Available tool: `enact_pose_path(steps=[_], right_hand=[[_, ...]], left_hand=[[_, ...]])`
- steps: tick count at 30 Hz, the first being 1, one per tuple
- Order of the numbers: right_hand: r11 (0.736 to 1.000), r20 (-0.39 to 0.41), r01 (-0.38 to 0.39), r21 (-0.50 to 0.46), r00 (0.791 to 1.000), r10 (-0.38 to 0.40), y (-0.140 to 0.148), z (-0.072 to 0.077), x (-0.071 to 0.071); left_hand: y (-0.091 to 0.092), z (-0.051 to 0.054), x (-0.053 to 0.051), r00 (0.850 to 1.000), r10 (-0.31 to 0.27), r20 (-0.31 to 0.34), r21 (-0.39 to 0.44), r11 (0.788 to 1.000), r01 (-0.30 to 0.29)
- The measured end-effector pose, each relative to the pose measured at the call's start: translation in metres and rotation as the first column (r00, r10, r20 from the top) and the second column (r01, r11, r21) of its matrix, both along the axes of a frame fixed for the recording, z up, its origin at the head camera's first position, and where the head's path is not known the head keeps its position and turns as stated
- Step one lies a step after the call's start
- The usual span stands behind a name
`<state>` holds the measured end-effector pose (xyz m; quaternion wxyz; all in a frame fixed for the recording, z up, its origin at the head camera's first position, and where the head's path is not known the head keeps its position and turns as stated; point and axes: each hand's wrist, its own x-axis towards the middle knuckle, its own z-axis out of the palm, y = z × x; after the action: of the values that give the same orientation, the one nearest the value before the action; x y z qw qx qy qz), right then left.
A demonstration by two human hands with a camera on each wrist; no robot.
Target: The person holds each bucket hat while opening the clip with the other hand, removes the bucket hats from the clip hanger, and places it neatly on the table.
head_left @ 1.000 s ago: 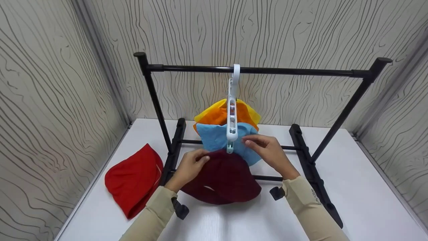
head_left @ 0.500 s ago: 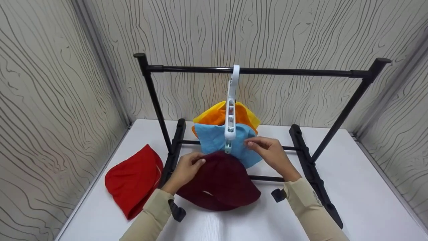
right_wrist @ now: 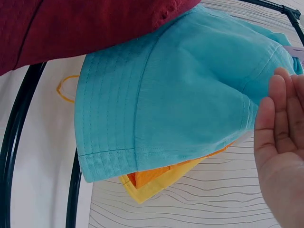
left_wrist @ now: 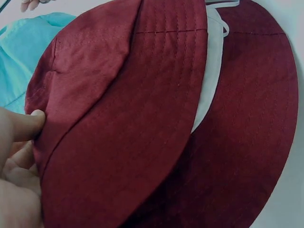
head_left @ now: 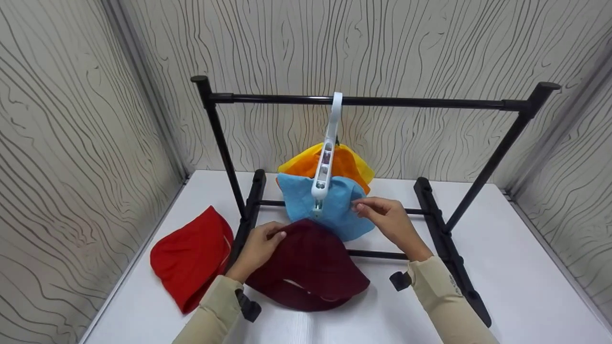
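My left hand [head_left: 262,243] pinches the left side of a maroon bucket hat [head_left: 311,267]. In the left wrist view, the thumb lies on the crown, and the brim gapes over a pale lining. At the light blue bucket hat [head_left: 330,191], my right hand [head_left: 393,220] holds thumb and index together on the right side and seems to pinch its cloth. The right wrist view shows its other fingers nearly straight beside the blue crown. A white multi-slot hanger [head_left: 324,167] slants down in front of the blue hat, its lower end close above the maroon hat; how they connect is unclear.
A black rack [head_left: 420,102] spans the white table [head_left: 521,267], with the hanger hooked on its bar. Orange [head_left: 342,162] and yellow bucket hats [head_left: 364,169] hang behind the blue one. A red bucket hat [head_left: 193,258] lies at the left. Patterned walls enclose the table.
My left hand has moved down and left with the maroon hat. The hanger's lower end has swung left. My right hand has shifted slightly down and right, still at the blue hat.
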<state>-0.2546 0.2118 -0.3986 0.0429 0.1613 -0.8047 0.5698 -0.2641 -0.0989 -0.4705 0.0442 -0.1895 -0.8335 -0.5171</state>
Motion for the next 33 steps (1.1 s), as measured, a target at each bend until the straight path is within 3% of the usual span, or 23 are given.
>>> enact_pose_path(steps=[5, 13, 25, 33], right_hand=[[1.0, 0.01, 0.011, 0.005, 1.0, -0.011, 0.002, -0.002, 0.0], [0.999, 0.038, 0.034, -0.004, 0.999, -0.034, 0.004, -0.004, 0.001], [0.999, 0.025, 0.053, 0.001, 0.998, -0.053, 0.006, -0.008, 0.0], [0.999, 0.024, 0.053, -0.013, 0.998, -0.052, 0.006, -0.01, 0.0]], left_hand=[[-0.005, -0.003, 0.001, 0.999, 0.018, 0.042, -0.004, 1.0, -0.018], [-0.015, -0.01, -0.001, 0.998, 0.051, 0.043, -0.015, 0.999, -0.05], [-0.033, -0.01, -0.004, 0.977, 0.167, 0.136, -0.016, 0.986, -0.167], [-0.043, -0.016, -0.006, 0.972, 0.211, 0.102, -0.018, 0.978, -0.21]])
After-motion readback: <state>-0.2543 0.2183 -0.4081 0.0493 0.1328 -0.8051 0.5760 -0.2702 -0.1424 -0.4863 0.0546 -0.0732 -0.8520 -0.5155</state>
